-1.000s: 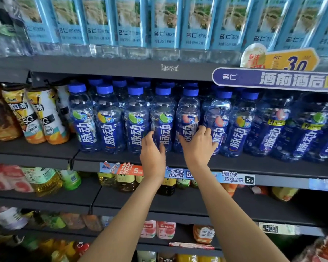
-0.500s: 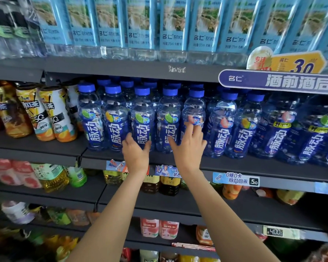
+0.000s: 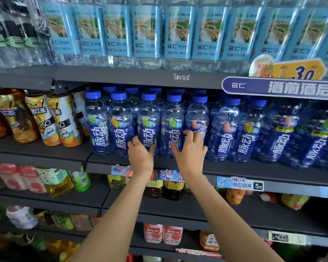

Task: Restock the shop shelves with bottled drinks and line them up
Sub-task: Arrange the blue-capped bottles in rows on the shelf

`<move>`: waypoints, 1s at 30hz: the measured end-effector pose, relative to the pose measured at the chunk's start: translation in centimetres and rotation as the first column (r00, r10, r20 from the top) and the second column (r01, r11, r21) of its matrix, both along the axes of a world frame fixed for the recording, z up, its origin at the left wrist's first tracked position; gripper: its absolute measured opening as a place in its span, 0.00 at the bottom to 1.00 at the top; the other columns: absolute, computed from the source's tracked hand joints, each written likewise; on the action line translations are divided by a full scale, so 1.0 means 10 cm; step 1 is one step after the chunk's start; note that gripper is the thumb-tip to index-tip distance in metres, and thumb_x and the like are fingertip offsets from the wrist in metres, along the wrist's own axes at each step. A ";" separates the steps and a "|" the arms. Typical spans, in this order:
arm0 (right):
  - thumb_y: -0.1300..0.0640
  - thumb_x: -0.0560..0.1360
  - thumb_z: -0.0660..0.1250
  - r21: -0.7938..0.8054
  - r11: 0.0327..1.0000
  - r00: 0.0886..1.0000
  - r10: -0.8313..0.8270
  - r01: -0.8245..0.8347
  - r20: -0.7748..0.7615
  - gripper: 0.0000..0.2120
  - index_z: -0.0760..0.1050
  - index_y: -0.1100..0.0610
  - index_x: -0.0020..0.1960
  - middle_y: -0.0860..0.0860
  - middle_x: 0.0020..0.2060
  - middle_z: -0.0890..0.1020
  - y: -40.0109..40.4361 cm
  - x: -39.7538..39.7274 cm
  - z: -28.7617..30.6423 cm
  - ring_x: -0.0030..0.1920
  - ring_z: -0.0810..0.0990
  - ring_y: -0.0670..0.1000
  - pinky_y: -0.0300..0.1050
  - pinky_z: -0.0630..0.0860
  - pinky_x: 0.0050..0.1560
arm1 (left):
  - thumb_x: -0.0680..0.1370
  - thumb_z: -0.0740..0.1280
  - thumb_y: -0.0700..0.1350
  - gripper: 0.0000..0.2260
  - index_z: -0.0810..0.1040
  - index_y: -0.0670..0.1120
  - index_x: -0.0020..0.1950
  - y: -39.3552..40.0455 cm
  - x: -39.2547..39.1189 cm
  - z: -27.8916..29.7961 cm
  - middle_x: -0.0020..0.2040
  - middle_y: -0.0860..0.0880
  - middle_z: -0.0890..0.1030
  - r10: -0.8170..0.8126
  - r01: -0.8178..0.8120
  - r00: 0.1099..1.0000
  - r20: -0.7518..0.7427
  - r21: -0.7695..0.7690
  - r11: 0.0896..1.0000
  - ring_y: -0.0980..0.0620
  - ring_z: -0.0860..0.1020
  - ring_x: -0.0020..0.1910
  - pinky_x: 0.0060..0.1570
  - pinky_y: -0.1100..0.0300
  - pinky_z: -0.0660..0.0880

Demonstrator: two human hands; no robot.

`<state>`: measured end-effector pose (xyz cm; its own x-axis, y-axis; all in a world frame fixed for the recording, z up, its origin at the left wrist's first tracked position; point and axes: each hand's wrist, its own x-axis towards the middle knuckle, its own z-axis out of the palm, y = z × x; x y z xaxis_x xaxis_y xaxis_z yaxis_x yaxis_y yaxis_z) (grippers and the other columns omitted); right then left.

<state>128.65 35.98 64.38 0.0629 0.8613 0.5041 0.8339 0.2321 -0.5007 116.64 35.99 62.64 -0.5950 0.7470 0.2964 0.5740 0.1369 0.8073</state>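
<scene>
Blue-capped bottles (image 3: 121,123): they stand upright in a front row on the dark middle shelf (image 3: 235,167), with more rows of blue caps behind them; that is where the task's thing sits now.
Look of the bottles: clear blue plastic, round blue caps, deep blue labels with large white characters, and a small fruit badge above the lettering, green on some, orange or pink on others.
Left hand (image 3: 140,157): it is at the base of the third bottle (image 3: 148,125), fingers wrapped partly round its lower label, thumb on the right side; it looks like a light steering hold rather than a lift.
Right hand (image 3: 190,156): fingers spread wide and curled, tips touching the lower labels of the fourth bottle (image 3: 173,127) and the fifth bottle (image 3: 197,118); it holds nothing outright.
Why low on the bottles: pushing near the foot probably slides a bottle without tipping it.
Why both hands side by side: my guess is that neighbours are being squared to one front line, labels facing out.
Shelf edge: price tags (image 3: 240,183) hang just below the wrists, so the row sits close behind the lip.
Neighbours: orange tea bottles (image 3: 51,120) lean on the left; pale blue water bottles (image 3: 146,33) fill the shelf above.
Step in hand: lining up, in my judgement.
</scene>
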 end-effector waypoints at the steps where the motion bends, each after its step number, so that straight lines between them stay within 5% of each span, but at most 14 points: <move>1: 0.49 0.76 0.64 0.017 1.000 1.000 0.011 -0.011 0.006 0.21 0.66 0.58 0.65 0.55 0.59 0.70 -0.02 0.02 0.01 0.60 0.69 0.56 0.50 0.63 0.56 | 0.75 0.69 0.45 0.25 0.65 0.39 0.68 -0.04 -0.01 -0.01 0.62 0.41 0.69 0.000 0.000 1.000 -0.009 0.029 1.000 0.41 0.71 0.61 0.57 0.50 0.70; 4: 0.49 0.76 0.64 0.036 0.999 0.999 0.039 -0.040 0.021 0.21 0.67 0.58 0.64 0.55 0.59 0.70 -0.07 0.07 0.04 0.60 0.69 0.56 0.50 0.63 0.56 | 0.74 0.68 0.42 0.22 0.68 0.40 0.66 -0.17 -0.06 -0.05 0.63 0.39 0.68 0.080 -0.070 0.994 -0.070 0.140 0.988 0.41 0.67 0.61 0.56 0.51 0.68; 7: 0.49 0.77 0.63 -0.026 0.998 0.996 0.053 -0.051 0.070 0.21 0.64 0.57 0.65 0.55 0.61 0.68 -0.06 0.04 0.07 0.62 0.67 0.56 0.50 0.64 0.59 | 0.74 0.68 0.41 0.20 0.69 0.41 0.65 -0.22 -0.15 -0.08 0.66 0.39 0.63 0.158 -0.159 0.987 0.021 0.188 0.969 0.39 0.64 0.62 0.54 0.50 0.68; 24: 0.49 0.76 0.64 -0.124 0.992 0.997 0.015 -0.005 0.082 0.23 0.62 0.56 0.66 0.55 0.61 0.69 0.00 -0.11 0.07 0.62 0.69 0.57 0.54 0.64 0.62 | 0.73 0.68 0.35 0.23 0.66 0.45 0.66 -0.22 -0.39 -0.14 0.67 0.42 0.63 0.008 -0.006 1.000 -0.015 0.156 0.988 0.40 0.66 0.64 0.58 0.51 0.69; 30: 0.48 0.77 0.63 -0.188 0.982 0.999 -0.012 0.017 0.030 0.28 0.58 0.59 0.71 0.55 0.66 0.68 -0.03 -0.07 0.05 0.65 0.69 0.57 0.54 0.64 0.64 | 0.77 0.63 0.37 0.18 0.67 0.41 0.67 -0.31 -0.17 -0.06 0.66 0.43 0.67 -0.018 0.054 0.988 -0.155 0.228 0.972 0.46 0.68 0.64 0.58 0.56 0.69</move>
<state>127.98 35.64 64.90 0.0644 0.9402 0.3346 0.8510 0.1234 -0.5104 114.98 32.92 62.07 -0.5041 0.6680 0.5474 0.6929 -0.0655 0.7180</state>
